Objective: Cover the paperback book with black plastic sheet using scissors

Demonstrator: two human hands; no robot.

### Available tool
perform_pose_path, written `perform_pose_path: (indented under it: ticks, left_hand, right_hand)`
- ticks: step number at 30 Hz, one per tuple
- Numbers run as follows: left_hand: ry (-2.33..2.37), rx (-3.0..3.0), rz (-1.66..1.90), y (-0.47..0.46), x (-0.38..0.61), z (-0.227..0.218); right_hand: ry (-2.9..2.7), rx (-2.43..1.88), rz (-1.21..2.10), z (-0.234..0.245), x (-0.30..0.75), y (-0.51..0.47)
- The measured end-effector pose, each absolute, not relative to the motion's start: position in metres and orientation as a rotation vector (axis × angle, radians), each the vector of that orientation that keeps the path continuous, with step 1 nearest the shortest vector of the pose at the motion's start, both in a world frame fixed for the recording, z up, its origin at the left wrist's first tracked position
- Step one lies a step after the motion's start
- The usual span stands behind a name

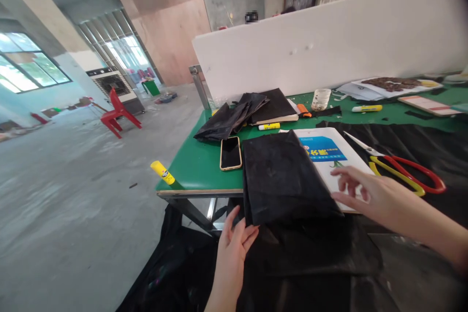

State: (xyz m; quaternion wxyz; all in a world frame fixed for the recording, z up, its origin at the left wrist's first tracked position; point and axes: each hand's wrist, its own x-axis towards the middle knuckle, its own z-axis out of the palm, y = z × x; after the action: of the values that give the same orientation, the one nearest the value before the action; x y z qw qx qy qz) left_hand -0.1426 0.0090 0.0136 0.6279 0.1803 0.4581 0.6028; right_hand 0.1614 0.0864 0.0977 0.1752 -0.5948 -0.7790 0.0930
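A folded black sheet (281,175) lies partly over a white book (325,131) with a blue panel on its cover, at the near edge of the table. At the sheet's lower left corner is my left hand (234,243), its fingers spread and the tips touching the underside of the corner. My right hand (360,190) is over the book, beside the sheet's right edge, with fingers loosely bent and apart from the thumb. Scissors (398,165) with one red and one yellow handle lie just beyond it on black material. Nothing shows in my right hand's grasp.
A phone (230,154), a yellow glue stick (163,172) at the left corner and another glue stick (269,126) are on the green table (193,161). Behind them lie folded black pieces (234,117) and a plastic cup (321,99). A white panel (310,48) bounds the back.
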Motion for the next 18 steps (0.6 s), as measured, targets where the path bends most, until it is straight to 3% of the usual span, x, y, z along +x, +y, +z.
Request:
perform_pose_path:
  ticks: [4, 10, 18]
  left_hand:
    - [1.254, 0.653, 1.388, 0.010, -0.145, 0.012]
    - [1.348, 0.698, 1.298, 0.023, -0.141, 0.022]
    - [1.331, 0.893, 1.094, 0.031, -0.138, 0.042]
  right_hand:
    - [-2.140, -1.761, 0.367, 0.063, 0.177, 0.060]
    - [-2.104, -1.631, -0.019, 0.043, 0.162, 0.045]
    - [-2.258, -1.532, -0.262, 0.046, 0.153, 0.047]
